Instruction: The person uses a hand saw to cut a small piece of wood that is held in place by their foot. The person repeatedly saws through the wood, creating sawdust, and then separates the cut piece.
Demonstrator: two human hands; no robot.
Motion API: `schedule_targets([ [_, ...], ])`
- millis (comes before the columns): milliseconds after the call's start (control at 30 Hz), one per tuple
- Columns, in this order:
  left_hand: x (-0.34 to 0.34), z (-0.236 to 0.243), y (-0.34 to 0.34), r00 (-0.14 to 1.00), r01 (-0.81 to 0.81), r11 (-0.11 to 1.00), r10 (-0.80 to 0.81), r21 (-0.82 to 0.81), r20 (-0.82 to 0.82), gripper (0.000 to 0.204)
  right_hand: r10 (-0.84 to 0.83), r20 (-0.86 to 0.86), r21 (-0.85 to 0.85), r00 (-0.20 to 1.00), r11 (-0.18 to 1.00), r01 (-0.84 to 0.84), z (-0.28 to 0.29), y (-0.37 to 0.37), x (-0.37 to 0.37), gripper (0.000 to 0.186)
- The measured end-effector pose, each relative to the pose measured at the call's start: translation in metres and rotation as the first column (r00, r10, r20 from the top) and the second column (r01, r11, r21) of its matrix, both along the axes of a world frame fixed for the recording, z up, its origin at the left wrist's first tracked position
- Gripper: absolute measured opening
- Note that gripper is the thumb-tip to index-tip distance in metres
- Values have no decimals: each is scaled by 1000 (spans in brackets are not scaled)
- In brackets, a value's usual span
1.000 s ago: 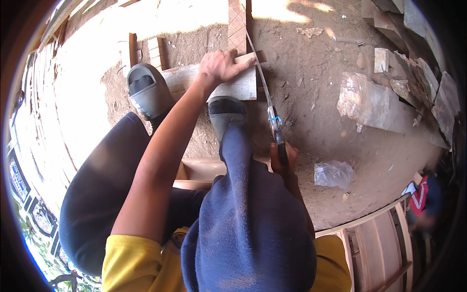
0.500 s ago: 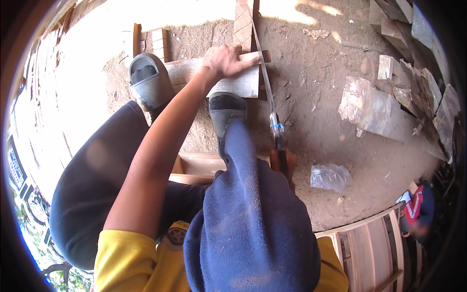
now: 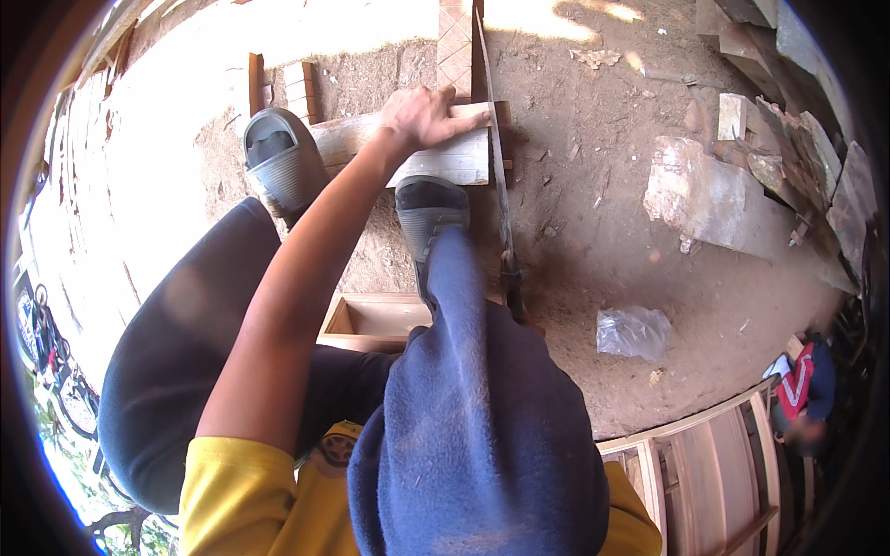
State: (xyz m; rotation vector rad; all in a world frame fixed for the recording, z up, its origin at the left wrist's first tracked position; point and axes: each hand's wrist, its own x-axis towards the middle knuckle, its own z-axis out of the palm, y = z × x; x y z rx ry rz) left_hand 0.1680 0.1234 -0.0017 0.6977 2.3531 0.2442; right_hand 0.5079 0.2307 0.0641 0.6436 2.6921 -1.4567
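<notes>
Hands, two: left, gripping a wooden strip [image 3: 470,110] from above, thumb outstretched; right [image 3: 533,325], largely hidden behind the blue-clad knee [image 3: 473,408] at the saw's lower end, its closure impossible to tell. Framed wooden panel [image 3: 716,463], lower right. Saw [image 3: 498,162], blade across the strip near its right end. Whitish plank [image 3: 454,167], beneath the left hand. Clear plastic bag [image 3: 634,333], on bare earth.
</notes>
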Motion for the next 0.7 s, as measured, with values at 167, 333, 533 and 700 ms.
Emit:
schedule_targets([
  [167, 0, 2, -3, 1000, 3, 998, -4, 59, 16, 92, -8, 18, -31, 1000, 999, 9, -10, 1, -40, 14],
  [333, 0, 0, -1, 1000, 7, 1000, -7, 30, -8, 92, -170, 285, -121, 943, 970, 211, -22, -16, 9, 14],
  [533, 4, 1, -3, 1000, -22, 999, 22, 27, -3, 92, -110, 179, 0, 978, 994, 111, -28, -12, -13, 16],
  [700, 0, 0, -2, 999, -5, 998, 7, 66, -39, 92, -258, 270, -253, 928, 911, 327, -55, -21, 31, 14],
])
